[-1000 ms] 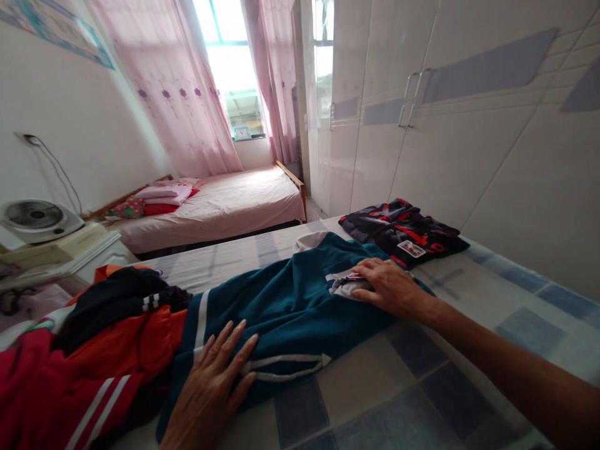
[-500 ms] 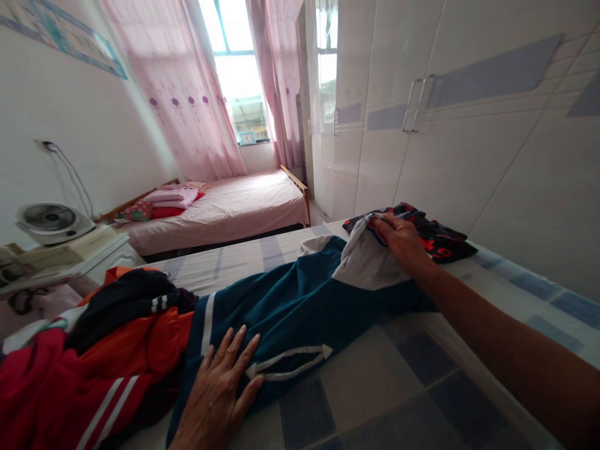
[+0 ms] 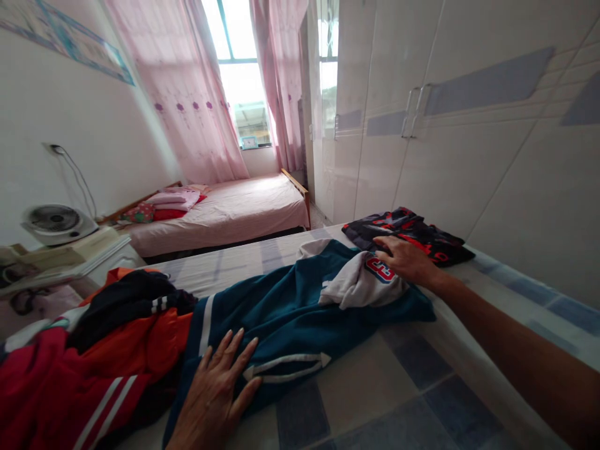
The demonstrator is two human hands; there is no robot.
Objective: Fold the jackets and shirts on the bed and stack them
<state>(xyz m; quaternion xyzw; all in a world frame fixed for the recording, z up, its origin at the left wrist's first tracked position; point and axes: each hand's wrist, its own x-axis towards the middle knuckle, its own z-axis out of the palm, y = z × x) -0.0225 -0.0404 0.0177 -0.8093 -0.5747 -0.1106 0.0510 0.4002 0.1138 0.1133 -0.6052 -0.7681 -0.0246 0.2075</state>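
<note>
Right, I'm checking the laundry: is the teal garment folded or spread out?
Spread lengthwise: the teal garment stretches from the left hand to the right hand, though its pale numbered part is rumpled.

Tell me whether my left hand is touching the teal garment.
Touching: the head view shows your left hand spread palm-down on the teal garment, with no visible gap beneath it.

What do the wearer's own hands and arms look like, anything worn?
Left hand: no glove; any sleeve is out of frame. Right hand: no glove. Right forearm: bare, no sleeve, watch or cable visible up to the picture's edge. Too unclear to rule out rings.
</note>
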